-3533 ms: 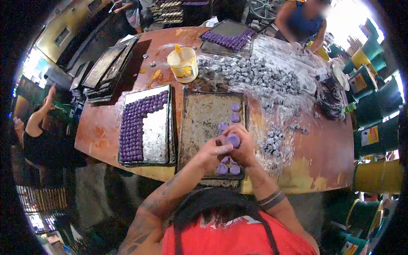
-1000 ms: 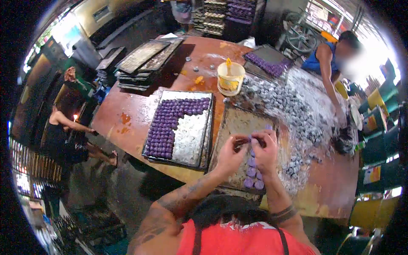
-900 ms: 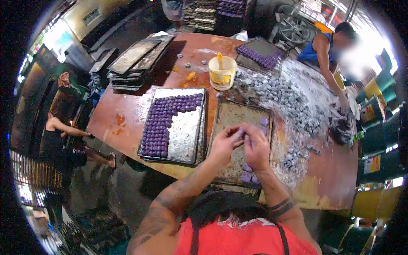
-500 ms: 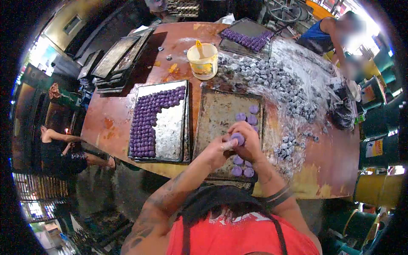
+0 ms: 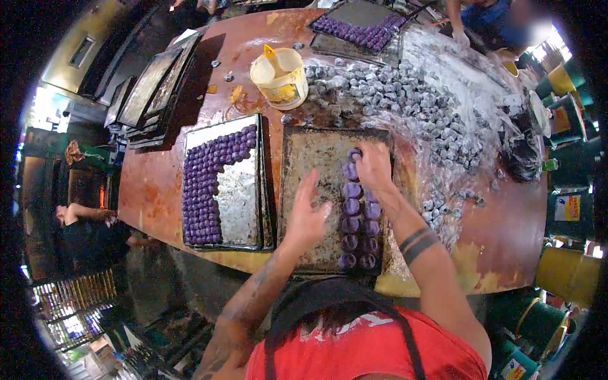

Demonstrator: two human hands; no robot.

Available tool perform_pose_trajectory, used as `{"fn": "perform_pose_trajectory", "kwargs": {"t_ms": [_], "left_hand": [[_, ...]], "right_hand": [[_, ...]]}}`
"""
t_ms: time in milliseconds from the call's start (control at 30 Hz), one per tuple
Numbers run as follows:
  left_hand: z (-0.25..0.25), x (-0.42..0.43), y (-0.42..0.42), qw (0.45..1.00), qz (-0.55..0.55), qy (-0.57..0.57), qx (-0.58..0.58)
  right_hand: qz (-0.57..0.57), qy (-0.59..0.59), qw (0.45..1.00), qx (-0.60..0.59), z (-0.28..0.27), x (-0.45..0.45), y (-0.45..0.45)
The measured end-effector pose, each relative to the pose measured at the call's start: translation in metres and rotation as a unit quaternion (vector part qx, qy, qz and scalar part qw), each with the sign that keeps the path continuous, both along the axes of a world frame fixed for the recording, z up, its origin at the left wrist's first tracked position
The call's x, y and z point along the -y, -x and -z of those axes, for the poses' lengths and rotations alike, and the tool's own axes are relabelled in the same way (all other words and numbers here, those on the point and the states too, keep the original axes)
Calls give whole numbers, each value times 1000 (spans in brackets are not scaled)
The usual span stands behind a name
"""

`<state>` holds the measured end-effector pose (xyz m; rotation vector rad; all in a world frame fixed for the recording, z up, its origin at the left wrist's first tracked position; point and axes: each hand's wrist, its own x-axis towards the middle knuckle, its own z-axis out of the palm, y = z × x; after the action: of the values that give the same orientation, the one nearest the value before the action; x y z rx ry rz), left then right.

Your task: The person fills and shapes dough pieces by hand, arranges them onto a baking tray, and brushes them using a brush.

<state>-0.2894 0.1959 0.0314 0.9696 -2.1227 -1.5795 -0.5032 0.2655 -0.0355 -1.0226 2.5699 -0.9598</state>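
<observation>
My right hand [image 5: 375, 166] is at the upper right of a worn baking tray [image 5: 301, 152], its fingers closed on a round purple dough piece [image 5: 354, 154] at the top of a row. Below it, two columns of flattened purple dough pieces [image 5: 350, 208] run down the tray's right side. My left hand [image 5: 308, 216] hovers over the middle of the same tray, fingers apart and holding nothing. To the left lies another tray [image 5: 244, 209], partly covered with tight rows of small dark purple balls [image 5: 206, 183].
A pail [image 5: 278, 88] with an orange-handled tool stands behind the trays. Many flour-dusted dough lumps [image 5: 405, 95] spread across the floury right side. Stacked trays [image 5: 155, 88] sit at the back left. Another person's hand [image 5: 460, 39] reaches in at the upper right.
My hands, earlier together around one purple dough piece, have separated. The right moved up the tray with dough at its fingers; the left drew back and opened. The view shifted slightly.
</observation>
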Motion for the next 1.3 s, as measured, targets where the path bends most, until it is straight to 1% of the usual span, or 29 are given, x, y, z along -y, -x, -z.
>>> {"fn": "perform_pose_trajectory", "kwargs": {"t_ms": [33, 67, 100, 167, 267, 300, 333, 400, 433, 467, 533, 567, 633, 667, 700, 733, 767, 800, 833, 867, 900, 933, 1000, 1067, 1100, 1167, 1200, 1267, 1300], "left_hand": [[-4, 4, -6, 998, -18, -57, 4], [-3, 8, -17, 997, -7, -72, 32], [-2, 14, -31, 995, 2, -85, 58], [-14, 23, -44, 987, 19, -87, 136], [-1, 35, -59, 985, 37, -122, 119], [4, 44, -61, 985, 42, -93, 136], [6, 58, -68, 985, 36, -10, 166], [37, 110, -99, 966, 8, 153, 208], [36, 135, -113, 956, -49, 190, 219], [34, 160, -125, 941, -107, 226, 228], [48, 209, -150, 833, -147, 475, 242], [52, 220, -152, 823, -169, 479, 253], [57, 232, -150, 805, -215, 482, 271], [58, 235, -146, 805, -225, 475, 276], [59, 236, -141, 805, -233, 467, 281], [62, 233, -137, 807, -239, 458, 287], [53, 222, -127, 816, -264, 447, 256], [52, 210, -115, 898, -304, 298, 112], [54, 191, -103, 936, -324, 133, -34], [38, 161, -92, 951, -292, 25, -96], [22, 130, -81, 948, -268, -86, -148], [-10, 93, -69, 962, -207, -130, -122], [-5, 54, -48, 909, -171, -329, -190], [-31, 37, -49, 936, -73, -328, -103], [-41, 30, -50, 944, -26, -323, -61], [-35, 17, -53, 920, -9, -364, -144], [-32, 12, -53, 905, -4, -382, -186], [-27, 6, -55, 908, -24, -378, -178], [-33, 3, -57, 906, -28, -384, -178]], "right_hand": [[-26, -39, 995, -88, 3, 2, 6], [-52, -77, 980, -175, 6, 5, 7], [-64, -85, 989, -100, -17, 4, 1], [-78, -38, 979, -183, -4, 3, -18], [-115, -45, 981, -151, 15, -3, -39], [-121, -37, 986, -109, 4, -4, -25], [-128, -32, 989, -67, -8, -10, -10], [9, 94, 991, -93, -25, -47, 25], [78, 48, 983, -156, -55, -65, 24], [101, 7, 973, -206, -31, -97, 34], [151, -79, 939, -299, 17, -159, 55], [137, -104, 937, -304, 28, -181, 55], [125, -67, 961, -239, 72, -220, 69], [119, -48, 970, -207, 78, -227, 77], [206, -36, 978, -13, 6, -194, 41], [203, 88, 972, 81, 7, -191, 30], [193, 211, 942, 174, 19, -191, 24], [179, 331, 889, 262, 23, -189, 14], [156, 283, 910, 262, -5, -172, -16], [134, 231, 927, 263, -37, -143, -52], [77, 208, 947, 234, -46, -119, -74], [18, 182, 962, 204, -55, -97, -93], [-46, 203, 969, 133, -109, -57, -135], [-139, 197, 966, 94, -130, -38, -146], [-157, 197, 968, 16, -130, -34, -146], [-194, 197, 951, -139, -123, -27, -146], [-200, 180, 956, -116, -123, -26, -148], [-207, 144, 965, -65, -120, -30, -161], [-219, 181, 953, -108, -134, -31, -165]]}}
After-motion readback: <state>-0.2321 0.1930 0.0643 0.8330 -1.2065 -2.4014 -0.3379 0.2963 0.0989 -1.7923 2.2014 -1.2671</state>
